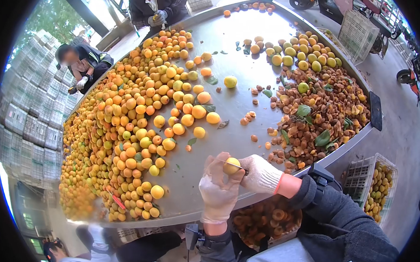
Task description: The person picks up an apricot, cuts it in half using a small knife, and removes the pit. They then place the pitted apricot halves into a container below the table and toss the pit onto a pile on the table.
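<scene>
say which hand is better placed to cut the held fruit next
Probably the right hand: it seems to grip a small blade beside the yellow fruit, while the left hand is occupied holding that fruit.

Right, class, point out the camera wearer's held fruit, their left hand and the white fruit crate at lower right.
Held fruit point(231, 165): head view, middle of its yellow skin.
Left hand point(217, 189): head view, middle of the glove.
White fruit crate point(359, 181): head view, side wall.
</scene>
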The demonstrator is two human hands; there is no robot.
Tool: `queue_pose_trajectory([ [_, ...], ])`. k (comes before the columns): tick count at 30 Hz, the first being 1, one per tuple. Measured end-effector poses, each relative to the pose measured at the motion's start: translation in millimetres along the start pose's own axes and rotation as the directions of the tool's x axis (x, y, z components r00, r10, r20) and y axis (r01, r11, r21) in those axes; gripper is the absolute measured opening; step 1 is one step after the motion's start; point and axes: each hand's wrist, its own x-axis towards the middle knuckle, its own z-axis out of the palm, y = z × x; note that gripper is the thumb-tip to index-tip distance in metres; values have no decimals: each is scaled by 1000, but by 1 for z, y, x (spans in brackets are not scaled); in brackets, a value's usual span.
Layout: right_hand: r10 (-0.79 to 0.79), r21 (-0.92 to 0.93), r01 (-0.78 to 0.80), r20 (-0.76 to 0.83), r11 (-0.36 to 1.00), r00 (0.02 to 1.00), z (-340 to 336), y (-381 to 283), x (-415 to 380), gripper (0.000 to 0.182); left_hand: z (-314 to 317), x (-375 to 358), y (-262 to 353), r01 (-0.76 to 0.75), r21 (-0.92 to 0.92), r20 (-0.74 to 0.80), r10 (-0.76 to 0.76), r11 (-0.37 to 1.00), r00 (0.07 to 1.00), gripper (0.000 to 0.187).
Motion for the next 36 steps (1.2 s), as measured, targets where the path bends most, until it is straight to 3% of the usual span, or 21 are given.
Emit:
queue_pose_trajectory([
  [1, 0, -1, 0, -1, 1000, 1000, 1, 1, 1, 26, 0, 0, -2, -124, 143, -4, 126, 982, 992, 47],
  [2, 9, 38, -9, 1, 999, 1000, 2, 2, 1, 26, 3, -1, -2, -125, 141, -4, 127, 982, 992, 47],
  [3, 17, 76, -17, 4, 997, 1000, 2, 2, 0, 26, 9, -2, 0, 1, -229, -53, -14, 974, 999, 48],
  [4, 15, 72, -16, 6, 997, 1000, 2, 1, 0, 26, 11, -2, 1, 105, -571, -49, -162, 814, 986, 49],
  [5, -32, 87, 35, -44, 996, 999, 3, 0, 0, 25, 11, -2, 0, 101, -572, -55, -161, 814, 985, 49],
  [7, -81, 101, 90, -96, 991, 992, 6, -2, 0, 25, 8, -3, -3, 377, -787, 236, -325, 488, 916, 51],
  [9, -119, -105, 104, -145, 989, 982, 6, -4, 1, 27, 12, -7, -7, 349, -737, 190, -317, 579, 929, 51],
  [14, -154, -132, 138, -123, 982, 980, 1, -4, -1, 26, 6, -6, -8, 243, -582, 95, -232, 776, 968, 53],
  [16, -157, -148, 142, -93, 979, 983, 0, -3, 0, 26, -4, -3, -2, 185, -263, 103, -163, 947, 981, 52],
  [17, -108, -158, 101, -37, 982, 993, 0, -2, 1, 26, -4, -3, 1, 186, -264, 104, -164, 946, 981, 52],
  [19, -57, -171, 59, 16, 983, 998, 2, -1, 2, 26, -2, -3, 5, 87, -69, 46, -83, 994, 995, 54],
  [23, -52, -57, 49, -43, 997, 998, 5, -2, 1, 28, 4, -2, 7, 86, -312, 14, -86, 946, 996, 51],
  [24, -78, 0, 79, -101, 997, 992, 6, -3, 1, 30, 8, -2, 10, 188, -622, 14, -230, 760, 973, 50],
  [25, -82, -2, 82, -101, 997, 992, 6, -3, 1, 30, 9, -2, 12, 239, -852, 64, -359, 466, 931, 49],
  [27, -88, -188, 65, -117, 980, 989, 5, -3, 1, 30, 10, -4, 5, 280, -820, 96, -361, 500, 928, 48],
  [29, -88, -236, 59, -116, 970, 989, 8, 1, 2, 31, 10, -4, 3, 316, -787, 127, -363, 529, 923, 47],
  [30, -83, -278, 48, -117, 959, 990, 8, 2, 3, 31, 9, -5, 4, 307, -674, 72, -354, 672, 932, 46],
  [31, -82, -280, 47, -117, 959, 990, 8, 1, 3, 31, 8, -5, 6, 295, -536, 20, -337, 791, 941, 45],
  [32, -50, -233, 28, -88, 972, 995, 8, -3, 3, 26, 7, -5, 7, 296, -537, 22, -338, 790, 941, 45],
  [34, -19, -188, 7, -61, 982, 998, 6, -4, 4, 21, 7, -2, 8, 132, -251, -83, -158, 959, 984, 46],
  [36, -46, -29, 48, 48, 998, 998, 2, 0, 3, 20, 11, -2, 8, 174, -384, -66, -214, 907, 975, 46],
])
